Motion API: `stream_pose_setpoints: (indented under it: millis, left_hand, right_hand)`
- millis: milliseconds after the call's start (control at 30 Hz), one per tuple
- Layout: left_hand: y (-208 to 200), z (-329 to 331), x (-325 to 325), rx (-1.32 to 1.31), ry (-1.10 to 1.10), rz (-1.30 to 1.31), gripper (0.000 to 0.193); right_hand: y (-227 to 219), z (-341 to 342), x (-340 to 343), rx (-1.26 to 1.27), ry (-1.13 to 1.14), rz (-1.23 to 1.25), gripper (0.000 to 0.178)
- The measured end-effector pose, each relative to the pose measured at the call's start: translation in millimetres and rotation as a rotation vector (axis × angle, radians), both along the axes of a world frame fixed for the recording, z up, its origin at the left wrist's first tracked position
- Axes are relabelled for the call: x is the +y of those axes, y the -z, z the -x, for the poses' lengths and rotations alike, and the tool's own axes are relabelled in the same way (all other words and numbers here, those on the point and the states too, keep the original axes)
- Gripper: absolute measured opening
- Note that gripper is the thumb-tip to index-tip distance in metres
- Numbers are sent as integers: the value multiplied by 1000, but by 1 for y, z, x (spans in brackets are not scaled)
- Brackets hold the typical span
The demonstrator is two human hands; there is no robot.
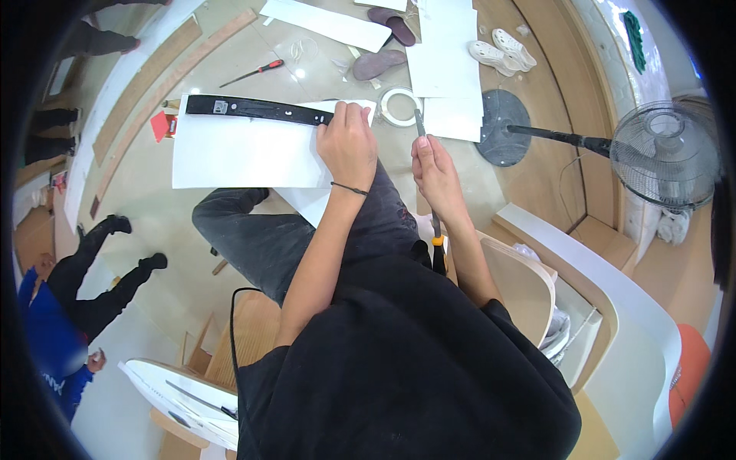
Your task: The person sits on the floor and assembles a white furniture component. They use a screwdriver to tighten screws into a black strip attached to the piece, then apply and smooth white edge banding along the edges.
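Observation:
My left hand (349, 146) is closed on the right end of a long black strip (268, 111), which has small holes and a pale label near its far left end. The strip lies along the far edge of a white panel (245, 157) resting over my lap. To the right, my right hand (438, 176) is closed around the grey shaft of a file-like tool (420, 123). Its flat tip points away from me, and its black handle with an orange ring hangs below the hand. The fingers partly hide the shaft.
A red-handled screwdriver (264, 67), a white tape roll (399, 106), purple slippers (377, 64) and white clogs (502, 52) lie on the floor. A fan (663, 153) stands at right on a round base. Another person (65, 322) is at the left, beyond a curved board (184, 406).

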State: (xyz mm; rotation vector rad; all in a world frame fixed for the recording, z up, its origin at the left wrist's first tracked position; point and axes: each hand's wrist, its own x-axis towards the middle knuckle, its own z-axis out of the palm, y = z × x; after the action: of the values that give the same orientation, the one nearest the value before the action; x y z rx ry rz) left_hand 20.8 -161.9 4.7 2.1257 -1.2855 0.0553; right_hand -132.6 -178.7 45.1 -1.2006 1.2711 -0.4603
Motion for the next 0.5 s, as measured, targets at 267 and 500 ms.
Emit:
stream_pose_setpoints:
  millis: [267, 500]
  left_hand:
    - [-20, -67, -40, -216, 195, -47, 15]
    - [-27, -101, -56, 542, 749, -459, 15]
  right_hand:
    - [9, 29, -6, -32, -5, -38, 43]
    - [2, 27, -3, -128, -25, -126, 40]
